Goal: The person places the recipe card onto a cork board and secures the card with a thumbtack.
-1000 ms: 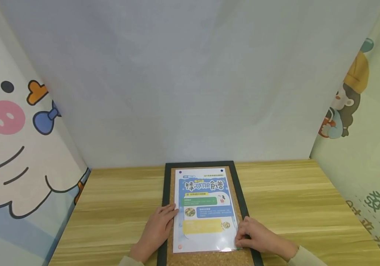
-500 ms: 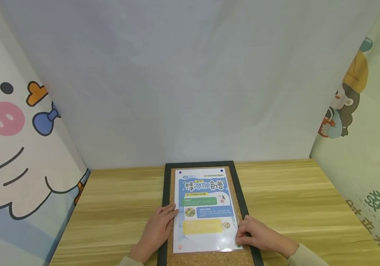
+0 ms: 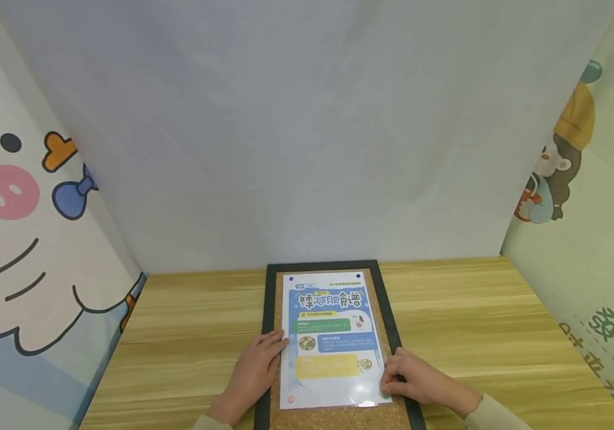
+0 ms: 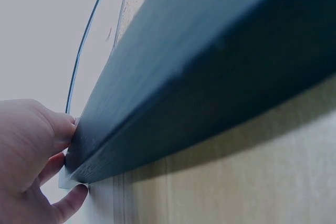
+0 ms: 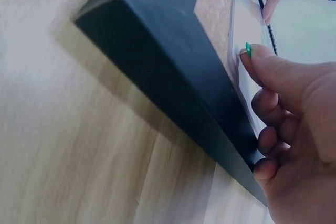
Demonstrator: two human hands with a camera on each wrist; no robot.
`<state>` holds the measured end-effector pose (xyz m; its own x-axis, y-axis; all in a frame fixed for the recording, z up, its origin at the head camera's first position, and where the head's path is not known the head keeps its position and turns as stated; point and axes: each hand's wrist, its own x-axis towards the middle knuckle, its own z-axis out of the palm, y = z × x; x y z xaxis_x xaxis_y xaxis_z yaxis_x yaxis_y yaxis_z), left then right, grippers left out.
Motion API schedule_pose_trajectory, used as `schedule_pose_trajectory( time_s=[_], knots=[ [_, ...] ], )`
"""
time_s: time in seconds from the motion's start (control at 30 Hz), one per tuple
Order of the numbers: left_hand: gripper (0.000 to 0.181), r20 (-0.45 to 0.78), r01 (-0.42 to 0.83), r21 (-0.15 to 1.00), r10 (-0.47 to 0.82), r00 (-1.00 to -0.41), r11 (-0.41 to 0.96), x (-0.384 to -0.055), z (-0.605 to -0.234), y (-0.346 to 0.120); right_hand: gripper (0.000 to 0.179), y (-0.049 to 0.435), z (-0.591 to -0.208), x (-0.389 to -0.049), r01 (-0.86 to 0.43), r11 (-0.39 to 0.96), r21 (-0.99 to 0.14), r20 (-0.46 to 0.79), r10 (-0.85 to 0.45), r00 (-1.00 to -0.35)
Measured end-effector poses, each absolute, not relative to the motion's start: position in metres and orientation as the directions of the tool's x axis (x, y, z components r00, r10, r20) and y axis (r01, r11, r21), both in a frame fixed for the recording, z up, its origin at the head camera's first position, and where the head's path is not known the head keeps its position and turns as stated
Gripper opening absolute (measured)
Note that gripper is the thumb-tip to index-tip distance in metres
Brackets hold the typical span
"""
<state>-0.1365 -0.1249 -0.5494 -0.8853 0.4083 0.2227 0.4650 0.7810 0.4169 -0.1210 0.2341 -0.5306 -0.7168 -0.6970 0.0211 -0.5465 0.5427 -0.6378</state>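
Note:
A laminated poster [image 3: 334, 334] in blue, green and yellow lies on a cork board [image 3: 339, 418] with a black frame [image 3: 323, 266]. Two dark pins fasten its top corners. My right hand [image 3: 414, 379] pinches a green thumbtack [image 5: 248, 50] between thumb and forefinger at the poster's lower right corner; its metal point shows in the right wrist view. The other fingers of that hand are curled beside the frame. My left hand [image 3: 253, 364] rests across the frame's left side, fingertips at the poster's left edge.
The board lies on a wood-grain table [image 3: 194, 334], its top end close to a pale grey curtain [image 3: 307, 149]. Printed cartoon curtains stand at the left [image 3: 27, 251] and the right [image 3: 570, 257].
My right thumb has shifted slightly up with the green thumbtack at the corner. The left hand, poster and board have stayed in place.

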Motion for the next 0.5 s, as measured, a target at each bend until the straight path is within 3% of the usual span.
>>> schedule_pose_trajectory(
  time_s=[0.5],
  knots=[
    [0.033, 0.191, 0.454, 0.426, 0.413, -0.891, 0.782, -0.1391, -0.5527, -0.1261, 0.013, 0.2295, -0.5257, -0.1151, -0.6, 0.527, -0.602, 0.062, -0.718, -0.693]
  ],
)
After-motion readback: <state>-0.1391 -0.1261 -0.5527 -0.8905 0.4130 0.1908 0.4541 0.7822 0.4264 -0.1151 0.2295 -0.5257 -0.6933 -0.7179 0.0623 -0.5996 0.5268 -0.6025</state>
